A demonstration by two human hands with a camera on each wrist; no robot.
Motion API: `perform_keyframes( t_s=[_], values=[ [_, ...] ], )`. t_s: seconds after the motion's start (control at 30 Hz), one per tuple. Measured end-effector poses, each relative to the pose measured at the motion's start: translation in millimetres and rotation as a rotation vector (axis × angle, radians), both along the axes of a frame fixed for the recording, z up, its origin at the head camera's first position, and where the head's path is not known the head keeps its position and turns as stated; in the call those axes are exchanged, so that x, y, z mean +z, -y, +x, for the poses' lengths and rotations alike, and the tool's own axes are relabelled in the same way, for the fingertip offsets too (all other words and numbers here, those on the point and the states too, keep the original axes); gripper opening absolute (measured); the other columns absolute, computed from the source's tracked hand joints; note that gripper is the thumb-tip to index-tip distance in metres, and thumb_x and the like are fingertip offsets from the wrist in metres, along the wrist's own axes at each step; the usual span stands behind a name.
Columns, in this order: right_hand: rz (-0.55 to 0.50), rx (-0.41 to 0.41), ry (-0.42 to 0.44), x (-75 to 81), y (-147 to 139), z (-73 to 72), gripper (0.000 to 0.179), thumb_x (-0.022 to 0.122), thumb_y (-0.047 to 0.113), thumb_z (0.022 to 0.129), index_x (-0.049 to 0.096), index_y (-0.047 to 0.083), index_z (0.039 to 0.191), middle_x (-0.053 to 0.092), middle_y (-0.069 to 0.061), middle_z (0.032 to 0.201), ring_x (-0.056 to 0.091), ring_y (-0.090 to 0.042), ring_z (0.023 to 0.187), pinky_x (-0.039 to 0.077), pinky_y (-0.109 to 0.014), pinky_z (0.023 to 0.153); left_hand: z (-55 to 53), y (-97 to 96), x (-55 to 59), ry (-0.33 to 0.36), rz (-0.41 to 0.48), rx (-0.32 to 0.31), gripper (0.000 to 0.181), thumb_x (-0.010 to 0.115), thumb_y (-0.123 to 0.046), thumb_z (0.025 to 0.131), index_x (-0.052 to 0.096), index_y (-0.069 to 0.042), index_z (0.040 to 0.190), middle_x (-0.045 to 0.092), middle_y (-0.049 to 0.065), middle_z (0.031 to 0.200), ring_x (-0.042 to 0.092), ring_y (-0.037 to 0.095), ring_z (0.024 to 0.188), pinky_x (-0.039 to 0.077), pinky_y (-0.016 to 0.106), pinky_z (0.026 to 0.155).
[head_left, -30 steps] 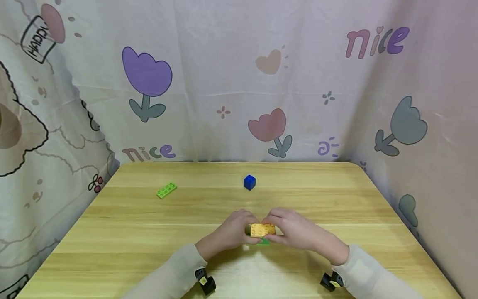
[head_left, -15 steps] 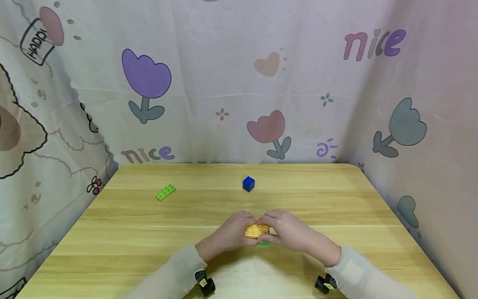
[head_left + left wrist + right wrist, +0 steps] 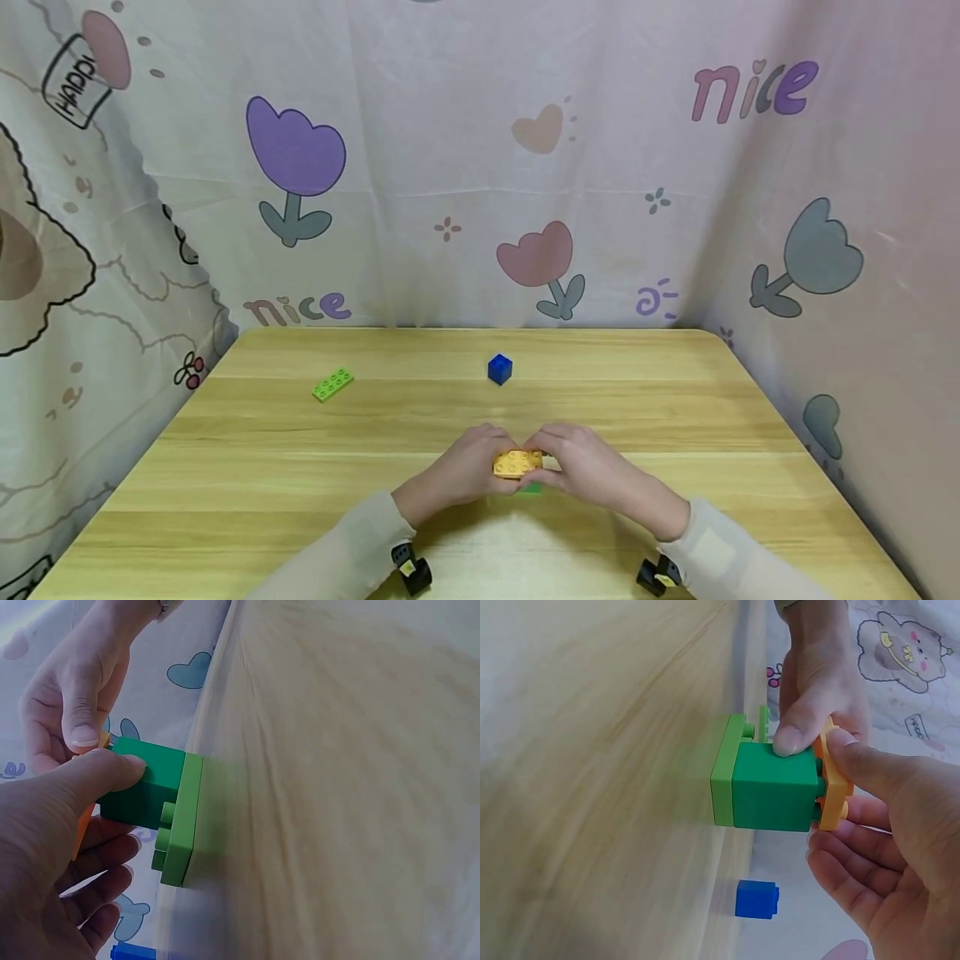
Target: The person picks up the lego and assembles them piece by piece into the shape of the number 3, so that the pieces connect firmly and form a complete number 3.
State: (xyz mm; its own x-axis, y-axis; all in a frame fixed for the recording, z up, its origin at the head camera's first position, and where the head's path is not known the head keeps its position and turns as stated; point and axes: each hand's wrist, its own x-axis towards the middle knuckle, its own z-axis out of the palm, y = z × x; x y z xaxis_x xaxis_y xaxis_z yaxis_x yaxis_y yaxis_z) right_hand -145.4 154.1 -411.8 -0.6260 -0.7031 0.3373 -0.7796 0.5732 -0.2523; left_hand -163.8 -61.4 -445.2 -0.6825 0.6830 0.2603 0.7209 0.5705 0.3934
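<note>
Both hands meet over a small stack of toy building bricks near the middle of the table. A thin light green brick [image 3: 723,776] forms its base, with a taller dark green brick [image 3: 774,787] on it. My left hand [image 3: 472,462] grips the dark green brick, its thumb flat on the side. An orange-yellow flat brick [image 3: 516,464] lies over the top, and my right hand [image 3: 585,458] pinches it between thumb and fingers. In the right wrist view, dark green studs show in the gap beneath the orange-yellow brick.
A blue brick [image 3: 500,369] stands on the wooden table [image 3: 225,467] beyond the hands. Farther left lies a flat lime green brick [image 3: 333,385]. A patterned curtain [image 3: 420,150] hangs behind the table and along both sides.
Over the last second the orange-yellow brick has shifted left over the stack, with my right hand following. My left hand keeps its place. The loose bricks stay where they were.
</note>
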Motion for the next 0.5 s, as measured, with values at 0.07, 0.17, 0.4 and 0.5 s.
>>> perform_keyframes(
  t_s=[0.07,0.17,0.4,0.5],
  values=[
    [0.004,-0.007,0.009,0.6,-0.3,0.5,0.036,0.073,0.042,0.085,0.071,0.013,0.106,0.068,0.007,0.098,0.063,-0.007,0.088,0.053,-0.024,0.076,-0.2,-0.1,-0.5,-0.005,-0.002,-0.001,0.027,0.078,-0.04,0.083,0.074,-0.016,0.094,0.064,-0.012,0.09,0.053,0.004,0.084,0.043,0.02,0.073],
    [0.012,-0.018,0.036,2.1,-0.9,1.2,0.035,0.074,0.04,0.085,0.071,0.013,0.107,0.067,0.007,0.099,0.062,-0.008,0.088,0.053,-0.024,0.075,-0.2,-0.3,-0.8,-0.005,-0.009,0.002,0.028,0.079,-0.04,0.082,0.074,-0.016,0.096,0.064,-0.012,0.092,0.054,0.005,0.085,0.043,0.021,0.074],
    [0.027,-0.03,0.141,3.7,-5.2,2.3,0.032,0.074,0.03,0.089,0.069,0.012,0.115,0.066,0.005,0.104,0.063,-0.011,0.09,0.053,-0.024,0.074,0.2,-0.4,-0.3,0.02,-0.024,0.015,0.032,0.082,-0.037,0.079,0.074,-0.015,0.101,0.065,-0.01,0.094,0.054,0.006,0.086,0.044,0.023,0.076],
    [0.031,-0.027,0.145,3.9,-6.0,1.9,0.032,0.073,0.03,0.09,0.069,0.013,0.117,0.067,0.005,0.107,0.064,-0.012,0.093,0.053,-0.025,0.077,-0.5,-0.5,-0.2,0.024,-0.026,0.015,0.032,0.082,-0.037,0.079,0.074,-0.015,0.1,0.065,-0.011,0.093,0.053,0.005,0.086,0.043,0.021,0.075]
  ],
)
